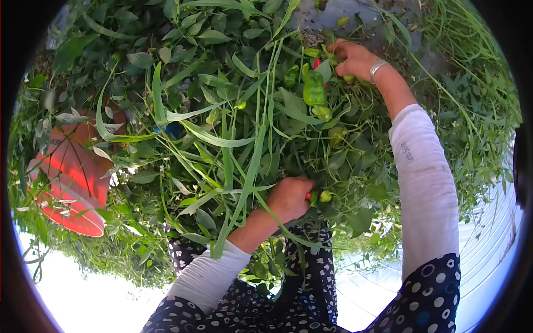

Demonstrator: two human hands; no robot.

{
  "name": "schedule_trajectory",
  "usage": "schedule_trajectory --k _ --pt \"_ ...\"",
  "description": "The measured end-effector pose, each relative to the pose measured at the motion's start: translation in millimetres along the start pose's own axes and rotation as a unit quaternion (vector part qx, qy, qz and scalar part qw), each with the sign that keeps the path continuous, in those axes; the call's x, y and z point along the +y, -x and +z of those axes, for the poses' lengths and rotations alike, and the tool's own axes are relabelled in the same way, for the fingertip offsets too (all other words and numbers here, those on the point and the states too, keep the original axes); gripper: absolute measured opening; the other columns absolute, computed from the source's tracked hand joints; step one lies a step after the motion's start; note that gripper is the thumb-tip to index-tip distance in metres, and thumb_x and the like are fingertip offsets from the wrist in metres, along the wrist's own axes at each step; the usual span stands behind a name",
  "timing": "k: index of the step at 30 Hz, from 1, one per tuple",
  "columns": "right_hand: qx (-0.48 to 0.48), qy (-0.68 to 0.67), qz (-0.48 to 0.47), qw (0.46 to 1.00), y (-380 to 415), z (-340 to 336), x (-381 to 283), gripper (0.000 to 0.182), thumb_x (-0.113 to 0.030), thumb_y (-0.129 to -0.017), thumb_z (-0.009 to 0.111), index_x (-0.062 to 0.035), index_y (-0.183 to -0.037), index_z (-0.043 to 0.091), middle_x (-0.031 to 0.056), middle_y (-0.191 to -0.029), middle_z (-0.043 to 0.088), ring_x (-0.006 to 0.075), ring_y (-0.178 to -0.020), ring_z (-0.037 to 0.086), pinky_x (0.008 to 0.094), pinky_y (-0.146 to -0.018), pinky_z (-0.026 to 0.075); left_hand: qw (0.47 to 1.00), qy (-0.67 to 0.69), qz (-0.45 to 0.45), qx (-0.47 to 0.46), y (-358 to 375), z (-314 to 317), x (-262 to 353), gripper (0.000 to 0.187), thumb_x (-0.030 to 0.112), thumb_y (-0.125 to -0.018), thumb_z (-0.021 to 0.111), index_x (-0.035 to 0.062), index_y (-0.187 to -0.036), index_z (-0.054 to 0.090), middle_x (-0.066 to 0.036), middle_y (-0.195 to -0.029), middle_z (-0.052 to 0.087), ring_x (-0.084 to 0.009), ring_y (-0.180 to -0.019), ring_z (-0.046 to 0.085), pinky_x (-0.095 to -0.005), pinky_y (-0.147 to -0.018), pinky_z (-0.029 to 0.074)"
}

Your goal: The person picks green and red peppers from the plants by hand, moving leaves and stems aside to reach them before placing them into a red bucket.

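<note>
My right hand (355, 60) reaches into the upper part of a pepper plant (294, 111), its thumb and index finger apart around the leaves and stems. A yellowish-green pepper (348, 79) shows just under that hand. To the left hang a large green pepper (315, 89) and a small red pepper (317, 63). Lower down, my left hand (287, 198) is closed among the foliage, fingers curled. A bit of a red pepper (308, 196) shows at its fingertips, and a small light green pepper (325, 196) hangs just beyond.
A red-orange bucket (78, 188) lies tilted among the plants at left. Long grass blades (258, 150) cross in front of the peppers and over my left wrist. Grey sheeting (377, 25) covers ground at the top; pale sheeting (483, 250) lies at lower right.
</note>
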State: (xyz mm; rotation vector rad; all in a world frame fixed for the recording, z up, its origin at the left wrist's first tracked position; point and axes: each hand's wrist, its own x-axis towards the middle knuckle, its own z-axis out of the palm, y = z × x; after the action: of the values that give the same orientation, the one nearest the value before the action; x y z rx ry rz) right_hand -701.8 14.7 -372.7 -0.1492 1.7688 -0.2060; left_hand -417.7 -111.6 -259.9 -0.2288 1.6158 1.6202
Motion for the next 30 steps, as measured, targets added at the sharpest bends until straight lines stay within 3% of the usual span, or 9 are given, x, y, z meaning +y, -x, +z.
schedule_trajectory --k 3,5,7,8,13,16,25,27,30 --pt "-0.021 0.115 -0.061 0.991 1 6 2 0.072 -0.014 -0.067 0.069 -0.0114 -0.133 0.039 0.0179 -0.106 0.059 0.0276 -0.093 0.059 0.0345 -0.076 0.051 0.998 0.005 -0.049 -0.046 1 -1 0 0.017 0.002 -0.064 0.059 0.0014 -0.081 0.059 -0.018 -0.085 0.059 -0.0396 -0.081 0.058 -0.0452 -0.071 0.048" --pt "-0.016 0.131 -0.071 0.989 6 10 -7 0.076 -0.016 -0.067 0.07 -0.0143 -0.135 0.037 0.0189 -0.106 0.059 0.0299 -0.094 0.059 0.0369 -0.082 0.049 1.0 -0.009 0.004 -0.016 2 2 -2 0.016 0.003 -0.064 0.059 0.0021 -0.08 0.06 -0.016 -0.075 0.058 -0.0372 -0.07 0.058 -0.043 -0.062 0.048" --pt "-0.084 0.163 0.04 0.982 12 10 -35 0.076 -0.018 -0.066 0.07 -0.0122 -0.135 0.037 0.0194 -0.105 0.061 0.031 -0.098 0.059 0.0381 -0.089 0.046 1.0 -0.017 -0.002 -0.016 2 2 1 0.015 0.003 -0.064 0.06 0.0019 -0.079 0.06 -0.016 -0.075 0.057 -0.0373 -0.07 0.058 -0.043 -0.062 0.048" --pt "0.082 0.237 -0.092 0.964 -10 31 1 0.08 -0.013 -0.065 0.068 -0.0123 -0.137 0.033 0.0208 -0.107 0.06 0.031 -0.086 0.062 0.0382 -0.081 0.048 1.0 -0.026 -0.009 -0.016 2 2 1 0.014 0.004 -0.065 0.061 0.0017 -0.078 0.059 -0.016 -0.074 0.057 -0.0373 -0.07 0.058 -0.043 -0.062 0.047" --pt "0.066 0.083 0.008 0.994 -5 25 2 0.073 -0.015 -0.063 0.069 -0.0103 -0.131 0.042 0.0199 -0.101 0.061 0.0311 -0.081 0.062 0.0364 -0.076 0.049 1.0 -0.006 -0.012 -0.005 2 2 -3 0.014 0.006 -0.065 0.063 0.0016 -0.078 0.06 -0.016 -0.075 0.057 -0.0371 -0.07 0.058 -0.0422 -0.062 0.048" --pt "0.035 0.039 -0.009 0.999 2 26 0 0.068 -0.018 -0.065 0.071 -0.0091 -0.126 0.045 0.0179 -0.098 0.063 0.031 -0.095 0.06 0.0378 -0.084 0.047 1.0 -0.012 -0.021 -0.012 2 3 -3 0.015 0.005 -0.065 0.063 0.0019 -0.079 0.06 -0.016 -0.076 0.058 -0.0364 -0.072 0.059 -0.0414 -0.063 0.048" --pt "0.117 0.213 -0.206 0.948 -8 43 13 0.058 -0.01 -0.067 0.069 -0.0082 -0.119 0.046 0.0182 -0.105 0.059 0.0333 -0.102 0.056 0.0391 -0.086 0.047 0.998 -0.038 -0.031 -0.043 5 8 -5 0.018 0.003 -0.062 0.063 0.0016 -0.079 0.059 -0.014 -0.078 0.058 -0.0356 -0.074 0.059 -0.0407 -0.066 0.049" --pt "0.088 0.242 -0.182 0.949 -16 43 2 0.057 -0.013 -0.067 0.069 -0.0108 -0.12 0.048 0.0169 -0.107 0.059 0.0323 -0.104 0.056 0.0385 -0.087 0.047 0.997 -0.042 -0.038 -0.043 2 6 -7 0.018 0.003 -0.062 0.063 0.0016 -0.079 0.059 -0.014 -0.078 0.058 -0.0357 -0.074 0.059 -0.0407 -0.067 0.049" --pt "0.202 0.245 -0.155 0.936 -13 54 -5 0.042 -0.013 -0.065 0.069 -0.0083 -0.104 0.053 0.0148 -0.092 0.061 0.0341 -0.088 0.059 0.0383 -0.077 0.049 0.994 -0.044 -0.067 -0.075 1 0 -1 0.021 0.004 -0.063 0.061 0.0028 -0.085 0.06 -0.017 -0.088 0.059 -0.0385 -0.081 0.059 -0.043 -0.072 0.05"
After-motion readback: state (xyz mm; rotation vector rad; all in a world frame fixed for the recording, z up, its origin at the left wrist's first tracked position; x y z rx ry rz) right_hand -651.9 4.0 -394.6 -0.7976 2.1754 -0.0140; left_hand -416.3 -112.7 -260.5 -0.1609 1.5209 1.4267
